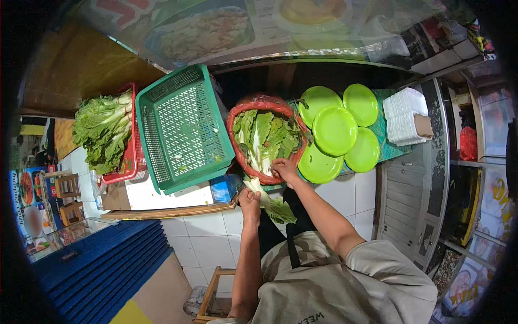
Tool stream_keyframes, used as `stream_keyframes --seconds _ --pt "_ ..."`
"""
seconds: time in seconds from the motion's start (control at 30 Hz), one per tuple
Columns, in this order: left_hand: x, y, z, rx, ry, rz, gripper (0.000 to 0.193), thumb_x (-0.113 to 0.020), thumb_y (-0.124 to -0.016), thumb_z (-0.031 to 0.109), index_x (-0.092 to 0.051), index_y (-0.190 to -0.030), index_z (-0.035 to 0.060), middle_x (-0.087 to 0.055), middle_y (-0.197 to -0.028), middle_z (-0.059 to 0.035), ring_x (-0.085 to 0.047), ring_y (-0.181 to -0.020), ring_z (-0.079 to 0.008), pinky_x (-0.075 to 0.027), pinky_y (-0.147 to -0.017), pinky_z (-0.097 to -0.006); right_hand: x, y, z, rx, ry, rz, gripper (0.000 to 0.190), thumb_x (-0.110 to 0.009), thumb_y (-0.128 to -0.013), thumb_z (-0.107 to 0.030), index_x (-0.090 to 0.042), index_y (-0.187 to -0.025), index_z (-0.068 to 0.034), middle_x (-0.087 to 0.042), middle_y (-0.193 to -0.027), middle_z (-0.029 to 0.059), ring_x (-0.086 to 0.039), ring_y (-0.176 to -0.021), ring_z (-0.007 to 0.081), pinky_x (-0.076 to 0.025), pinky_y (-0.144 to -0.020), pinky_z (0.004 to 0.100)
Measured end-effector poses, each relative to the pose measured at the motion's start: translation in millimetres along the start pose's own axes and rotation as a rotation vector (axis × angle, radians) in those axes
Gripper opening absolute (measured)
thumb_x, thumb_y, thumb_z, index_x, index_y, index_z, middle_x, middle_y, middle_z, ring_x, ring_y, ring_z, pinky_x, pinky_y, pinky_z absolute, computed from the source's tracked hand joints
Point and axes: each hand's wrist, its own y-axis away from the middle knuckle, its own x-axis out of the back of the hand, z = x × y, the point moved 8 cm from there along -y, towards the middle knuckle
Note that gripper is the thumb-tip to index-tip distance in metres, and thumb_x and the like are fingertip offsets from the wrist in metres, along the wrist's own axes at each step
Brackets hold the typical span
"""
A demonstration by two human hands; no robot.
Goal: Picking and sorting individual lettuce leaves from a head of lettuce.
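Note:
My left hand [250, 204] grips the pale base of a leafy green [275, 208], whose blade hangs over my lap. Just to the right, my right hand [285, 171] is at the near rim of a round container lined with a red plastic bag [236, 150]. Its fingers are bent close to white stalks; whether they hold anything is hidden. Loose green leaves with white ribs [263, 133] fill the container, and a few dark, wilted ones lie at its right side.
Left of the container stands a green perforated plastic basket [188, 125] with leaf scraps inside. A red basket [135, 170] beyond it bears bundled leafy greens [107, 129]. Lime-green plates [335, 130] and stacked white foam boxes [404, 115] stand on the right. A wooden stool [210, 293] is below.

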Motion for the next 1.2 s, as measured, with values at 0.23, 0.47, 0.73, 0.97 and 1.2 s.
stream_keyframes --seconds 0.23,0.47,0.73,0.97,1.2 --pt "-11.9 -1.0 25.3 -0.072 0.075 -0.087 0.023 -0.053 -0.089 -0.005 -0.054 -0.112 -0.001 -0.064 -0.105 -0.0088 -0.059 -0.094 -0.0144 -0.045 -0.084 -0.0268 -39.7 41.7 -38.7 0.187 0.089 -0.118 0.021 -0.063 -0.091 -0.012 -0.061 -0.108 0.0 -0.064 -0.083 0.0045 -0.057 -0.067 0.0077 -0.046 -0.058 0.0214" --pt "-28.6 -21.9 34.4 -0.043 -0.015 -0.131 0.022 -0.052 -0.088 -0.007 -0.055 -0.109 -0.0021 -0.065 -0.102 -0.0085 -0.06 -0.092 -0.0142 -0.045 -0.082 -0.027 -37.5 72.5 -47.3 0.149 -0.025 -0.143 0.019 -0.059 -0.093 -0.009 -0.059 -0.106 0.004 -0.058 -0.075 0.0032 -0.053 -0.062 0.0094 -0.044 -0.055 0.0219" --pt "-19.4 -39.4 21.1 -0.029 -0.002 -0.102 0.022 -0.053 -0.087 -0.008 -0.055 -0.107 -0.0009 -0.064 -0.099 -0.0062 -0.059 -0.09 -0.0122 -0.045 -0.08 -0.025 -15.3 -3.7 -16.9 0.125 0.069 0.066 0.009 -0.057 -0.09 -0.002 -0.06 -0.098 0.0 -0.058 -0.072 0.0015 -0.052 -0.059 0.0079 -0.044 -0.056 0.0215" --pt "13.2 -25.6 7.3 -0.105 0.082 -0.11 0.019 -0.057 -0.089 0.004 -0.055 -0.108 -0.0011 -0.059 -0.089 -0.0004 -0.053 -0.079 -0.0076 -0.043 -0.073 -0.0228 -67.3 -36.8 -0.8 0.208 0.009 -0.069 0.009 -0.061 -0.087 -0.006 -0.064 -0.095 -0.002 -0.059 -0.07 0.0006 -0.053 -0.06 0.0091 -0.045 -0.058 0.0244" --pt "6.6 -22.2 20.7 -0.086 0.112 -0.027 0.008 -0.06 -0.088 0.002 -0.056 -0.094 0.0049 -0.051 -0.077 0.0061 -0.043 -0.069 -0.0029 -0.036 -0.063 -0.0193 -83.7 -70.5 -41.3 0.474 0.314 0.235 0.012 -0.061 -0.085 -0.007 -0.064 -0.093 0.002 -0.064 -0.073 0.0023 -0.056 -0.063 0.0074 -0.046 -0.06 0.0229"
